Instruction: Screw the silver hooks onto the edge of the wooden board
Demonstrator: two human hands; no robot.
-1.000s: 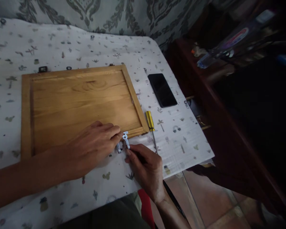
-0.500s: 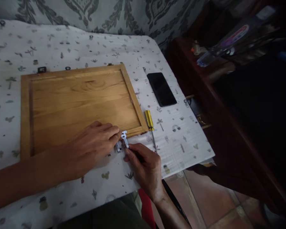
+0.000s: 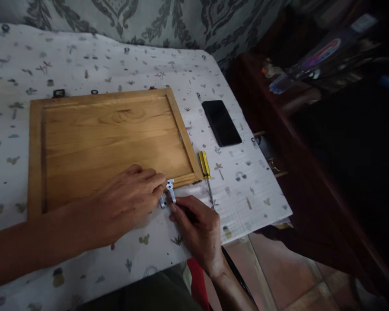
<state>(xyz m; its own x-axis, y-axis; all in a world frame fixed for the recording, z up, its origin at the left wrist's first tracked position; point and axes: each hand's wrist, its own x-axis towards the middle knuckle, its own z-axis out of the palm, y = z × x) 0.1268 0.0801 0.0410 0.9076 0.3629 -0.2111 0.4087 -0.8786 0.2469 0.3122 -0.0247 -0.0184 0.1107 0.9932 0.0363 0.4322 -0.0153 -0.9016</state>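
A framed wooden panel (image 3: 116,138), much like a cabinet door, lies flat on the patterned tablecloth. On its near edge, toward the right corner, sits a small silvery metal bracket (image 3: 170,185) with holes. My right hand (image 3: 199,229) pinches the bracket's lower end between thumb and forefinger. My left hand (image 3: 132,194) reaches over the panel, its fingers bent and pressed together right beside the bracket; what its fingertips hold is hidden. A second metal piece (image 3: 162,202) shows partly between the hands. A screwdriver (image 3: 204,165) with a yellow handle lies beside the panel's right corner.
A black phone (image 3: 221,123) lies on the tablecloth (image 3: 259,190) to the right of the panel. Beyond the table's right edge stands dark red furniture (image 3: 278,112) with a clear plastic bottle (image 3: 320,54) on it. A patterned fabric (image 3: 168,21) rises behind the table.
The whole view has shifted very slightly. Both hands keep nearly the same place at the bracket, and the panel, screwdriver and phone stay where they were.
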